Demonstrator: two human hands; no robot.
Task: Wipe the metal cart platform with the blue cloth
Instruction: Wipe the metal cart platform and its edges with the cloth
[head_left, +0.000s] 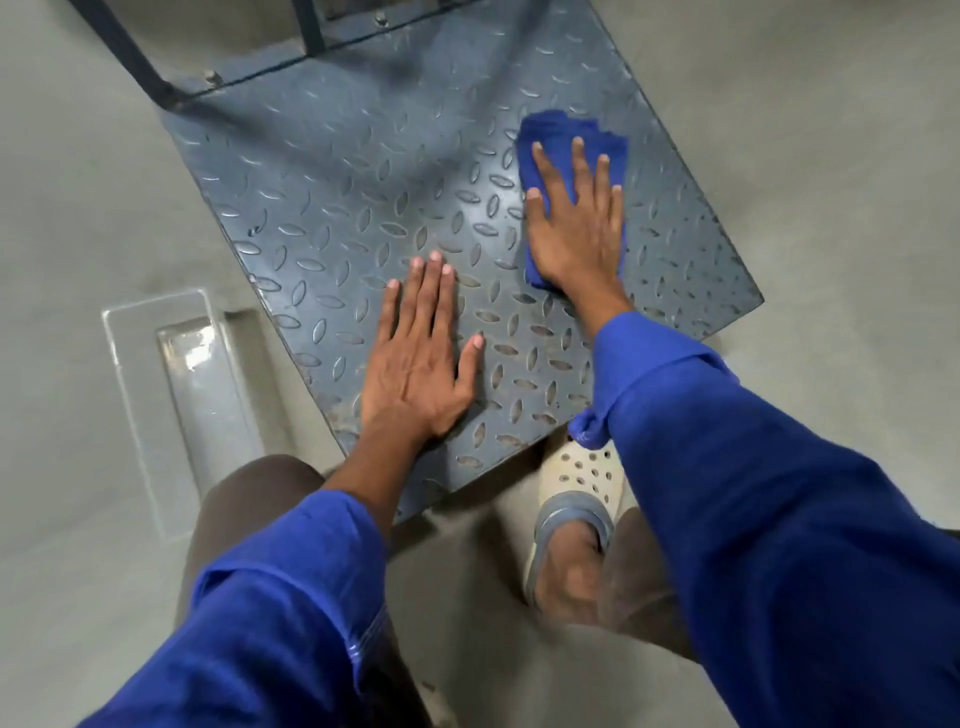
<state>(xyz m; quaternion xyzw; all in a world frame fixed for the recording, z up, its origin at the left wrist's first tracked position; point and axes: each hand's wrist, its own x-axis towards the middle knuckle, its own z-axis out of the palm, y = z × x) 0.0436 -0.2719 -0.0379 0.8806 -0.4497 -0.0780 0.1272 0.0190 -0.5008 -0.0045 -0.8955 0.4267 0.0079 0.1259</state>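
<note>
On the grey floor sat a metal cart platform (363, 208), a dark sheet of diamond-tread steel seen from above, turned at an angle. Dark handle bars (150, 73) rose from its far edge, bolted at the corners. Toward the right side of the platform lay a folded blue cloth (566, 140). The right hand (576, 228) pressed flat on top of the cloth, fingers straight and spread, with cloth showing beyond the fingertips and along both sides of the palm. The left hand (415, 358) rested flat on the bare metal nearer the front edge, fingers straight and close together, thumb held out to the side. The two hands were apart, the left nearer the person. Both arms wore bright blue sleeves. Below the platform's front corner, a foot in a cream perforated clog (576, 499) stood on the floor, and brown trousers covered the knees. To the left of the platform, a shallow rectangular recess (182, 395) was set into the floor.
</note>
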